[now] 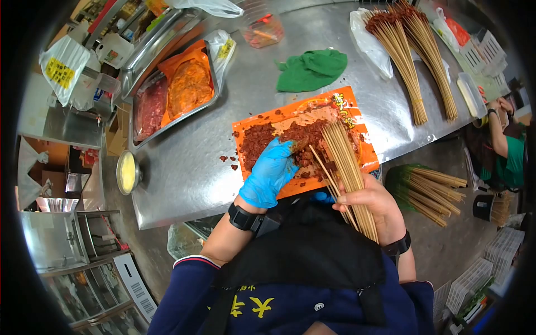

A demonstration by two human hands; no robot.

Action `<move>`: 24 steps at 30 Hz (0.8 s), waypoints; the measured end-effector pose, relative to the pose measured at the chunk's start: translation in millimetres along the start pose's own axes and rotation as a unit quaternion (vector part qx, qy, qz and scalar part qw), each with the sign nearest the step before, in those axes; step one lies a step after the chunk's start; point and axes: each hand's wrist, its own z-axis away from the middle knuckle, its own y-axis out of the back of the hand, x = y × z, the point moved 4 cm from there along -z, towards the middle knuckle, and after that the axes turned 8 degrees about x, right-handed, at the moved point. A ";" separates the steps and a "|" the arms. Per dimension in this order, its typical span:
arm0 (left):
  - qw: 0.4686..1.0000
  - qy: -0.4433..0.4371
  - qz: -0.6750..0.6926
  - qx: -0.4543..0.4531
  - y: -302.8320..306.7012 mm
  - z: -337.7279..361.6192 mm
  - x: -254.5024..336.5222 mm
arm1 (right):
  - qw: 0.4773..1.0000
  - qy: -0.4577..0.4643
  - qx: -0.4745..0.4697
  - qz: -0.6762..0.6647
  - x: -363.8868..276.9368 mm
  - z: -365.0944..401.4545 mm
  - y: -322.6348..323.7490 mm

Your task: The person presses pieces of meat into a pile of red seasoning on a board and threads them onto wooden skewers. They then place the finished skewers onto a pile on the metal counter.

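My left hand [272, 172], in a blue glove, reaches over dark red seasoned meat [258, 144] spread on an orange plastic bag [287, 116]. Its smeared fingers are closed on some of that meat beside the skewer tips; the exact piece is partly hidden. My bare right hand [375, 204] is wrapped round a thick bundle of bamboo skewers [347, 167]. The bundle's upper ends lie over the meat. A few skewers [330, 180] stand slightly apart from it on the left, near my thumb.
A metal tray [216, 92] of raw and orange marinated meat sits left, near a bowl with yellow contents [128, 172]. A green cloth [312, 70] lies behind the bag. Meat-tipped skewers [399, 61] rest back right. More skewers [430, 190] stand below; a person [502, 134] is at far right.
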 end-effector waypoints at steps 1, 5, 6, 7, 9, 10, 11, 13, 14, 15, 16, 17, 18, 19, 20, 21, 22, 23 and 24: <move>1.000 0.000 0.000 0.001 0.8 1.2 0.2 | 1.000 -0.001 -0.001 0.000 0.7 -0.2 -0.3; 0.998 0.050 0.013 -0.027 -14.2 16.3 -5.7 | 1.000 0.002 0.012 0.014 0.4 -3.5 5.4; 0.998 0.060 -0.012 -0.006 -16.7 19.4 -7.7 | 0.999 0.010 0.012 0.029 -0.5 -4.0 6.8; 0.998 0.060 -0.013 -0.006 -15.7 17.6 -6.9 | 0.999 0.011 0.012 0.028 -1.3 -2.4 6.2; 0.994 0.002 -0.083 -0.070 -14.8 16.6 4.2 | 1.000 0.023 -0.005 -0.011 -3.2 -1.4 -0.2; 0.992 -0.009 -0.110 -0.061 -18.7 21.9 9.1 | 0.999 0.027 -0.008 -0.015 -3.5 -1.6 1.1; 0.992 -0.007 -0.108 -0.063 -19.2 19.5 8.0 | 1.000 0.026 -0.005 -0.014 -3.1 -2.3 4.4; 0.997 -0.011 -0.041 -0.072 -17.7 12.9 10.5 | 1.000 0.006 -0.005 0.017 0.5 -5.5 7.2; 0.998 -0.003 -0.019 -0.054 -7.5 5.4 5.4 | 1.000 0.006 -0.006 0.017 0.9 -5.8 5.2; 0.998 -0.004 -0.018 -0.053 -7.5 4.2 3.5 | 1.000 0.003 0.000 0.017 1.4 -5.4 3.0; 0.999 0.002 -0.009 -0.040 -7.9 2.7 0.5 | 1.000 0.001 0.006 0.019 1.5 -4.8 2.4; 1.000 0.009 0.000 -0.028 -7.5 1.5 -1.6 | 1.000 0.001 0.007 0.020 1.5 -4.4 2.7; 1.000 0.009 0.000 -0.028 -6.7 0.8 -2.3 | 1.000 0.001 0.006 0.011 1.5 -4.2 3.2; 0.999 0.011 0.023 -0.040 -6.4 0.9 -2.6 | 1.000 0.001 0.005 0.002 1.4 -4.1 3.6; 0.998 0.013 0.046 -0.052 -6.2 1.5 -2.9 | 1.000 0.000 0.006 0.002 1.6 -3.9 3.9; 0.998 0.013 0.047 -0.050 -5.8 2.2 -3.9 | 1.000 -0.004 0.006 0.000 2.3 -3.6 3.9; 0.998 0.012 0.039 -0.056 -7.0 2.8 -4.4 | 1.000 -0.009 0.007 -0.003 2.6 -3.7 3.7; 0.998 0.010 0.030 -0.062 -8.2 3.3 -4.4 | 1.000 -0.009 0.006 -0.003 2.5 -4.1 3.7; 0.998 0.010 0.030 -0.062 -8.5 3.7 -4.2 | 1.000 -0.010 0.011 -0.001 2.6 -4.4 4.3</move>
